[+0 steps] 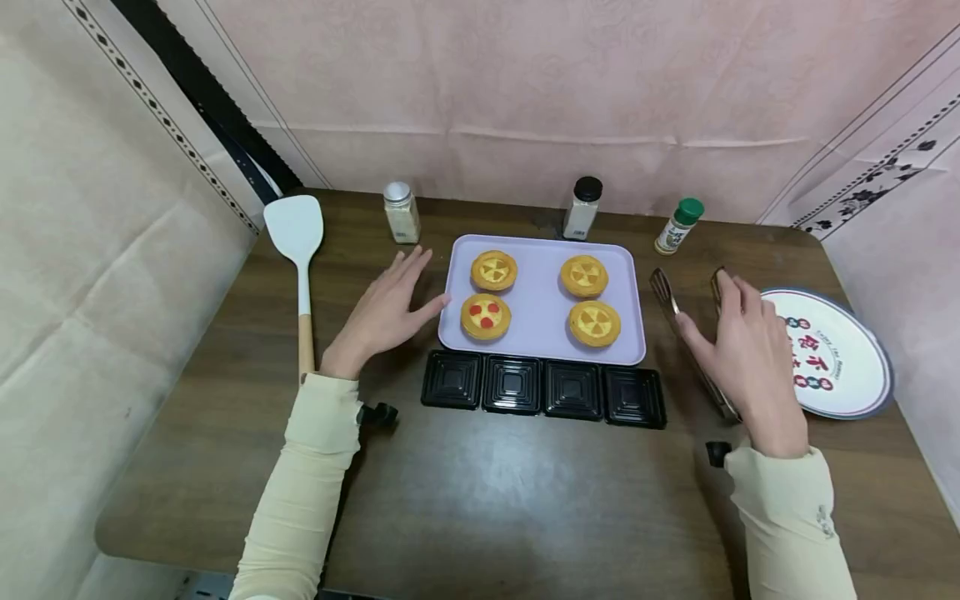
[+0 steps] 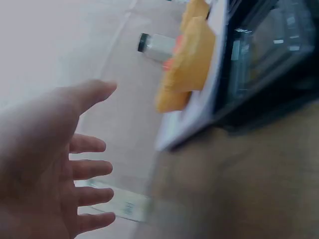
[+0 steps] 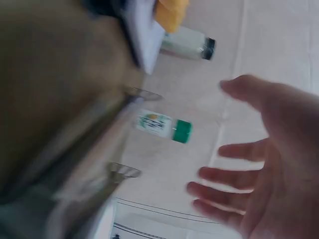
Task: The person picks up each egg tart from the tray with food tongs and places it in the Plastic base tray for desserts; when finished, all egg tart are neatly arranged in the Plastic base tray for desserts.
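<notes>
My left hand (image 1: 382, 312) is open with fingers spread beside the left edge of a lilac tray (image 1: 536, 325), thumb tip close to its rim. On the tray sit several tarts: one tart with red dots (image 1: 486, 317) at front left, the others with yellow wedge patterns, such as the front right tart (image 1: 595, 323). Above a pair of metal tongs (image 1: 720, 398), my right hand (image 1: 750, 358) hovers, its fingers apart and loosely extended. Partly hidden under that hand, the tongs lie spread. In the right wrist view nothing is between the fingers (image 3: 234, 174).
A row of black square molds (image 1: 543, 388) lies before the tray. Behind are a silver-capped shaker (image 1: 402, 215), a black-capped shaker (image 1: 582, 210) and a green-capped bottle (image 1: 678, 227). A white spatula (image 1: 296, 229) lies left, a blue-rimmed plate (image 1: 847, 350) right.
</notes>
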`<state>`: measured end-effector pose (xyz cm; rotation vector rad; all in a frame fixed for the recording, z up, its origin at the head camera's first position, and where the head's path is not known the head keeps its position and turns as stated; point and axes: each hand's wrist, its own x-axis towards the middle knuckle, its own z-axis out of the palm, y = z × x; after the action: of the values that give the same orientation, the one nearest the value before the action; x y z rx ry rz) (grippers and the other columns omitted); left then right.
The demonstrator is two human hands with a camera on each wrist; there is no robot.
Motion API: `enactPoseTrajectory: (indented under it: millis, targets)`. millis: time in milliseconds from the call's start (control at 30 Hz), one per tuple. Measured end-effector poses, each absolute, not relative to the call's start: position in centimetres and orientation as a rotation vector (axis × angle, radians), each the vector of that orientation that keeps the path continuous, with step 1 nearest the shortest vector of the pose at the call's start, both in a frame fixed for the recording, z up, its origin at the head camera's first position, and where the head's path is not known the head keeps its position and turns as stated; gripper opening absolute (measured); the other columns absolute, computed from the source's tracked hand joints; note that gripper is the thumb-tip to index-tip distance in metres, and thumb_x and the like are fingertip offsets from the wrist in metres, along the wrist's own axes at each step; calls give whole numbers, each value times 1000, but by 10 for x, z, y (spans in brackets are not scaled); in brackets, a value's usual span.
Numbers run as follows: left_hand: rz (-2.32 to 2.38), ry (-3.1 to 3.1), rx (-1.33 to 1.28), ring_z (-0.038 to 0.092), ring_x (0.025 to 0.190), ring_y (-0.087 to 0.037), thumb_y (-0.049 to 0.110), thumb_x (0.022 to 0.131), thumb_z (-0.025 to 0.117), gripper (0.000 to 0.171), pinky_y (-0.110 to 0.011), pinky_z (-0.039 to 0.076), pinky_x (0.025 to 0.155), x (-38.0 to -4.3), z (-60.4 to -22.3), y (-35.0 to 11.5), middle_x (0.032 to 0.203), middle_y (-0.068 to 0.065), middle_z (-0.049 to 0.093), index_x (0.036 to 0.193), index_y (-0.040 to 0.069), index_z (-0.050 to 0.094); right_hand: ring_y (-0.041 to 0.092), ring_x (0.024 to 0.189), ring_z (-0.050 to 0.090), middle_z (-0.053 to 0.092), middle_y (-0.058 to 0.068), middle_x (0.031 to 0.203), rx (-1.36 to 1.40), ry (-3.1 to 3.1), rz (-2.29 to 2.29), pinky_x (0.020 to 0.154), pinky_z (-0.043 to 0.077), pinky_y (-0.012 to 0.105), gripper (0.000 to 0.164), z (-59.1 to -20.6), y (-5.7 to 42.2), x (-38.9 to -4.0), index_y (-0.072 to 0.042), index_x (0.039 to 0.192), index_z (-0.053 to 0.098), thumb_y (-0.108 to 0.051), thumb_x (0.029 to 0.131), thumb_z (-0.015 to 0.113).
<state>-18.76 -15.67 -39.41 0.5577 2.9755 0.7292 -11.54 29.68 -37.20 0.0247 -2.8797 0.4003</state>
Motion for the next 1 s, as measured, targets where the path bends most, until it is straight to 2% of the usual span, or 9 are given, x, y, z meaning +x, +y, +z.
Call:
enactPoseTrajectory:
  millis: [100, 200, 367, 533, 767, 900, 1000]
  targets:
    - [917, 2867, 511, 12, 147, -31, 47, 98, 54, 72, -57, 17, 114, -188, -411, -161, 161, -9, 19, 156, 15, 26, 57, 106, 43, 44, 41, 123, -38, -2919, 374, 82, 37, 68, 74, -384, 299, -100, 14, 139, 39, -42, 95, 61]
    - [1016, 2822, 529, 11, 148, -31, 40, 100, 55, 65, -54, 13, 116, -187, -428, -162, 161, -8, 21, 155, 17, 30, 56, 92, 46, 45, 41, 106, -125, -2971, 356, 69, 40, 65, 72, -392, 301, -87, 20, 126, 44, -43, 94, 61]
    - [1110, 2830, 613, 10, 148, -30, 37, 101, 54, 57, -50, 3, 117, -184, -448, -163, 159, -10, 26, 152, 18, 38, 56, 82, 48, 43, 38, 96, -275, -3057, 378, 56, 39, 59, 77, -399, 304, -78, 22, 116, 42, -51, 95, 56]
    - [1125, 2845, 655, 10, 148, -30, 33, 101, 56, 52, -50, 3, 117, -182, -456, -163, 157, -10, 30, 150, 19, 43, 57, 82, 50, 44, 40, 96, -326, -3096, 408, 56, 40, 59, 79, -403, 308, -80, 24, 114, 41, -51, 95, 57]
    - [1102, 2862, 669, 10, 148, -29, 37, 101, 55, 52, -50, 3, 117, -181, -458, -165, 157, -8, 30, 149, 20, 44, 57, 80, 52, 48, 38, 90, -351, -3075, 442, 54, 40, 59, 65, -406, 310, -84, 21, 105, 45, -40, 94, 64]
    - [1089, 2866, 672, 10, 148, -28, 39, 101, 54, 52, -49, 3, 117, -182, -459, -165, 157, -8, 30, 149, 21, 45, 53, 82, 51, 45, 37, 98, -398, -3119, 545, 59, 42, 57, 74, -400, 313, -86, 22, 116, 44, -46, 95, 59]
    - [1077, 2873, 673, 10, 148, -28, 40, 101, 53, 52, -49, 4, 117, -182, -459, -165, 157, -8, 30, 149, 21, 45, 47, 84, 45, 39, 36, 106, -434, -3116, 696, 59, 41, 51, 81, -392, 316, -88, 22, 129, 38, -51, 97, 52]
